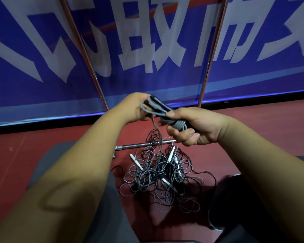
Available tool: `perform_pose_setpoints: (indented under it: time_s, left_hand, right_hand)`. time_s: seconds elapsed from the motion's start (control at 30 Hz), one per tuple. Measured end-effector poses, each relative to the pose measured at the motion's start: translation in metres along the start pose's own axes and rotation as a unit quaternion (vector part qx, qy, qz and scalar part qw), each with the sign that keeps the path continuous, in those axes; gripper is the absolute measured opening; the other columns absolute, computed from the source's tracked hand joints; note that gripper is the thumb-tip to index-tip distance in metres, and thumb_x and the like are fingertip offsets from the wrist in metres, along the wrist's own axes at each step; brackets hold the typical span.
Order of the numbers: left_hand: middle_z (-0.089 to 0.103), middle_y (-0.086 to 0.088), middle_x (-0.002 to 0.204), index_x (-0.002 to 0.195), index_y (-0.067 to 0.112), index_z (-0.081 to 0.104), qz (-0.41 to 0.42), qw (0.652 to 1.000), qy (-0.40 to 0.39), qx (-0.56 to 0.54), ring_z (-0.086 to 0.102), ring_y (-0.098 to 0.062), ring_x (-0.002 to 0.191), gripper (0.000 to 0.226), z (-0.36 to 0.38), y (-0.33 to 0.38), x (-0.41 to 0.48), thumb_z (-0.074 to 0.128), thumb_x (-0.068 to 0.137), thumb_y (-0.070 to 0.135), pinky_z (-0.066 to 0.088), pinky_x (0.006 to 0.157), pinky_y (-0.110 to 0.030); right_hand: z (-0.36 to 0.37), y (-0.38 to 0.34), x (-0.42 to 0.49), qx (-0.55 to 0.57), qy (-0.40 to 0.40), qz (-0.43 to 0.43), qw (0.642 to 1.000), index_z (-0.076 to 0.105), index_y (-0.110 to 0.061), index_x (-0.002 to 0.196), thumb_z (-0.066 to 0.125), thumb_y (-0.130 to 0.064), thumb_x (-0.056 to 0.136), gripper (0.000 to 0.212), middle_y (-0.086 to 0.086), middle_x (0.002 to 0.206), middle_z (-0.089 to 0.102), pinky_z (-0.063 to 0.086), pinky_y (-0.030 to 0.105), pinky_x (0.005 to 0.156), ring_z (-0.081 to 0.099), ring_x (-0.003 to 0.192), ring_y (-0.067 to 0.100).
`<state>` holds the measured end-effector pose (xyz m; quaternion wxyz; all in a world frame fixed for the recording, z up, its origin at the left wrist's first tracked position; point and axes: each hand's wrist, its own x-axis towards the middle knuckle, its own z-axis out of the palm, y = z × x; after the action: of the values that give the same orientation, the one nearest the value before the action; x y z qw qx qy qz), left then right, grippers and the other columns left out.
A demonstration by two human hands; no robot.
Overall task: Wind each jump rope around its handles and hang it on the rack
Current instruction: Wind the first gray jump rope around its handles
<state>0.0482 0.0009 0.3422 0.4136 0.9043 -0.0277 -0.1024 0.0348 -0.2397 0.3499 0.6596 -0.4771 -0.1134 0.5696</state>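
Observation:
My right hand (197,127) grips a pair of black jump rope handles (159,105) with grey rope coiled around them. At the handles' far end my left hand (136,106) holds the grey rope (148,111), looped over the tips. A loose strand hangs from there down to the floor. Below my hands lies a tangled pile of grey and black jump ropes (163,176) with white handles (171,155) poking out. The rack's two metal uprights (210,55) rise behind my hands, in front of a blue banner.
The rack's base bar (144,145) lies on the red floor just beyond the pile. My knees in dark trousers (60,165) flank the pile. A dark shoe (223,204) sits at the right of the ropes.

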Motion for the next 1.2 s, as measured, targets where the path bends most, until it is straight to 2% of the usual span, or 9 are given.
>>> perform_pose_setpoints:
  time_s: [0.1,0.17,0.3,0.43,0.53,0.73,0.87,1.03,1.2]
  left_hand:
    - [0.081,-0.009,0.100,0.104,0.015,0.080,0.028,0.996,-0.037,-0.082,0.073,-0.015,0.087,0.011,-0.002,0.010,-0.005,0.074,0.096,0.009,0.058,0.080,-0.031]
    - [0.080,-0.015,0.104,0.105,0.010,0.080,0.027,0.989,-0.053,-0.134,0.075,-0.020,0.092,0.010,-0.001,0.015,-0.007,0.075,0.097,0.009,0.061,0.084,-0.031]
    - [0.080,-0.014,0.110,0.102,0.014,0.081,0.066,0.985,-0.059,-0.145,0.074,-0.032,0.114,0.010,-0.006,0.023,-0.010,0.079,0.093,0.008,0.058,0.105,-0.041]
    - [0.080,-0.012,0.105,0.096,0.017,0.080,0.103,0.983,-0.064,-0.137,0.076,-0.029,0.106,0.018,-0.013,0.029,-0.017,0.078,0.090,0.001,0.059,0.103,-0.043]
    - [0.079,-0.009,0.091,0.095,0.014,0.080,0.102,0.987,-0.046,-0.115,0.074,-0.018,0.086,0.014,-0.016,0.032,-0.022,0.078,0.088,0.002,0.060,0.088,-0.039]
    - [0.081,0.008,0.100,0.106,0.030,0.083,0.063,0.997,-0.050,-0.018,0.075,-0.010,0.097,0.018,-0.020,0.025,-0.023,0.081,0.093,0.019,0.056,0.092,-0.032]
    - [0.079,-0.004,0.081,0.098,0.022,0.078,-0.013,0.995,-0.060,0.073,0.076,-0.018,0.073,0.013,-0.009,0.012,-0.016,0.084,0.089,0.015,0.065,0.079,-0.047]
    - [0.077,-0.019,0.078,0.102,0.003,0.065,-0.115,0.988,-0.071,0.071,0.080,-0.033,0.070,0.010,0.009,0.010,-0.012,0.058,0.101,0.010,0.067,0.077,-0.054]
    - [0.070,-0.020,0.101,0.101,0.006,0.067,-0.136,0.981,-0.010,-0.141,0.079,-0.039,0.081,0.024,0.016,0.019,-0.009,0.051,0.112,0.020,0.067,0.076,-0.045]
  right_hand:
    - [0.005,0.006,0.000,-0.059,-0.071,0.068,0.993,0.080,-0.020,0.088,0.033,-0.024,0.111,0.053,-0.008,0.062,0.057,0.013,0.016,0.039,0.035,0.041,-0.003]
    - [0.010,0.009,0.000,-0.074,-0.103,0.104,0.986,0.074,-0.022,0.069,0.029,-0.019,0.112,0.062,-0.010,0.057,0.056,0.012,0.017,0.039,0.036,0.039,-0.003]
    - [0.006,0.014,0.004,-0.106,-0.053,0.140,0.983,0.069,-0.017,0.066,0.039,-0.014,0.110,0.053,-0.005,0.059,0.053,0.012,0.017,0.039,0.033,0.040,0.001]
    - [0.000,0.016,0.009,-0.117,0.031,0.150,0.981,0.052,-0.006,0.085,0.051,-0.019,0.108,0.026,-0.002,0.063,0.054,0.014,0.015,0.037,0.030,0.041,0.002]
    - [-0.005,0.015,0.014,-0.095,0.142,0.107,0.980,0.051,-0.009,0.094,0.052,-0.018,0.108,0.016,0.001,0.068,0.060,0.016,0.015,0.036,0.029,0.043,0.004]
    - [-0.026,0.012,0.026,-0.054,0.324,-0.029,0.944,0.052,-0.017,0.093,0.059,-0.019,0.105,0.013,0.004,0.074,0.053,0.021,0.021,0.043,0.032,0.050,0.010]
    - [-0.025,0.009,0.027,-0.039,0.313,-0.091,0.944,0.058,-0.016,0.100,0.064,-0.023,0.104,0.011,0.002,0.072,0.049,0.019,0.023,0.046,0.028,0.054,0.011]
    - [-0.012,0.009,0.030,-0.052,0.287,-0.123,0.949,0.055,-0.018,0.107,0.065,-0.066,0.097,0.050,0.002,0.075,0.050,0.022,0.024,0.045,0.028,0.055,0.013]
    - [-0.019,0.004,0.030,0.027,0.316,-0.128,0.940,0.052,-0.018,0.093,0.055,-0.056,0.105,0.040,0.001,0.070,0.049,0.019,0.022,0.043,0.026,0.052,0.012]
